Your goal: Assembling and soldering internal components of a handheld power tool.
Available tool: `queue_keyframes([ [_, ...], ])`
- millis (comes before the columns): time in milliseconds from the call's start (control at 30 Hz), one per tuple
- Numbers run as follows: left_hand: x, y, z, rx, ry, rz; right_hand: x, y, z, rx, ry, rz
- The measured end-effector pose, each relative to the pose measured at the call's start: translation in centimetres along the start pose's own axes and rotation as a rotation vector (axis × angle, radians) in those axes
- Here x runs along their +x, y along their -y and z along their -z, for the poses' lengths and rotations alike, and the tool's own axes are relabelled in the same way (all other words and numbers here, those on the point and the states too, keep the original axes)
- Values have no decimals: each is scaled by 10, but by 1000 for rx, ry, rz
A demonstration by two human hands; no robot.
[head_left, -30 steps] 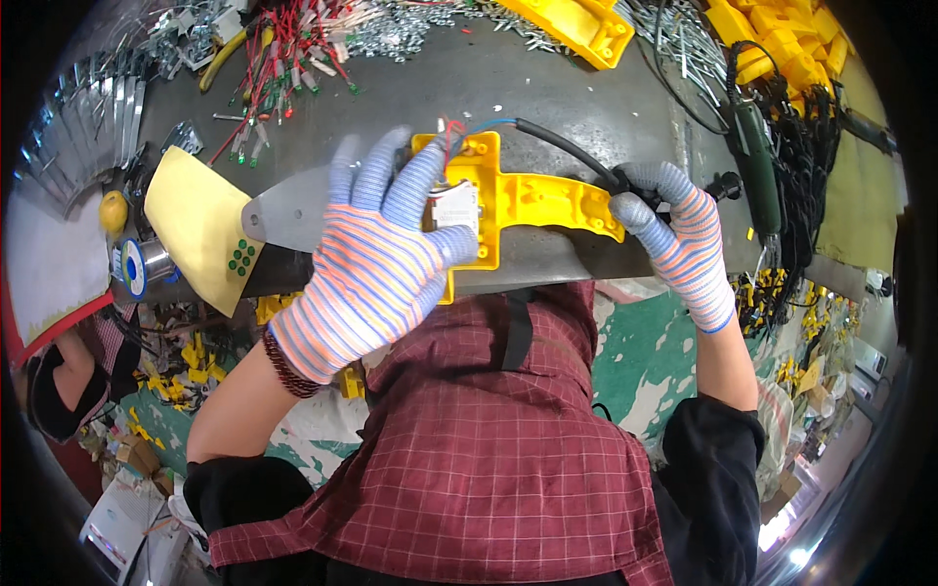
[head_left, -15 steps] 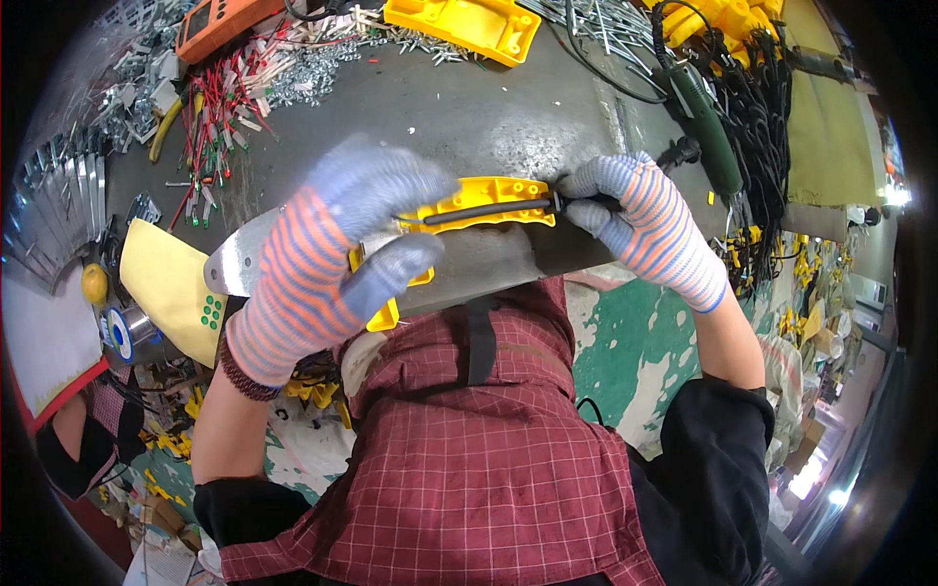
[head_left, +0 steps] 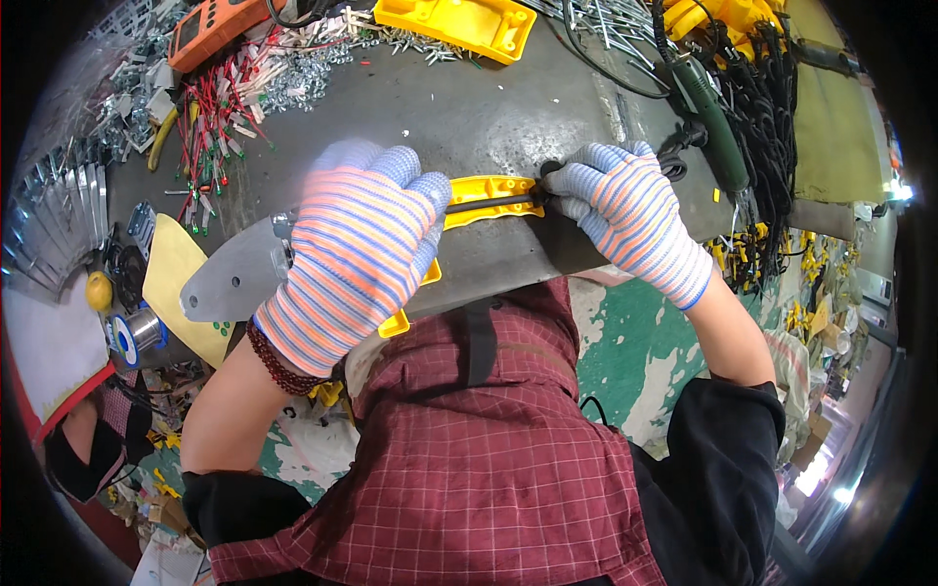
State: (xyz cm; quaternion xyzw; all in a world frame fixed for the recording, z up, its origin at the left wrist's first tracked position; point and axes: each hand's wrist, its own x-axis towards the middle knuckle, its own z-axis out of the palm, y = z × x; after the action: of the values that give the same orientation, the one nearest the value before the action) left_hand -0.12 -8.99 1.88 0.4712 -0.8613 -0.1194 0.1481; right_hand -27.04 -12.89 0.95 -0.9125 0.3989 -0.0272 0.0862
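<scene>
A yellow plastic handle shell [head_left: 493,186], its ribbed inside facing up, lies over the grey bench near the front edge. Along its channel runs a black cable [head_left: 489,203]. My left hand [head_left: 366,234], in a striped knit glove, is closed over the shell's left part and hides what lies beneath. More yellow plastic [head_left: 395,324] shows below this hand, and a flat metal plate with holes [head_left: 220,283] sticks out to its left. My right hand [head_left: 620,205], gloved alike, pinches the black cable at the shell's right end.
Red wires with white connectors [head_left: 220,117] and loose metal parts lie at the back left, by an orange meter [head_left: 210,34]. A yellow housing [head_left: 464,27] lies at the back. A green tool [head_left: 713,127] and black cables [head_left: 757,107] are at right; a solder spool [head_left: 137,332] stands left.
My left hand has closed over the shell's left part, its fingers having been apart before. My right hand has shifted slightly left with the cable end, still pinching it.
</scene>
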Motion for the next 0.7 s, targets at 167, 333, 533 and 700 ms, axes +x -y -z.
queue_keyframes([
  [167,0,-9,-7,232,-18,-27,-1,-3,-5,10,-58,11],
  [333,-20,-10,-19,345,-87,-102,-2,-4,-8,11,-80,19],
  [533,-23,-46,-23,300,-13,95,-4,-6,-12,-11,-96,39],
  [700,-16,-52,-32,359,-38,159,-9,-10,-23,-12,-219,77],
])
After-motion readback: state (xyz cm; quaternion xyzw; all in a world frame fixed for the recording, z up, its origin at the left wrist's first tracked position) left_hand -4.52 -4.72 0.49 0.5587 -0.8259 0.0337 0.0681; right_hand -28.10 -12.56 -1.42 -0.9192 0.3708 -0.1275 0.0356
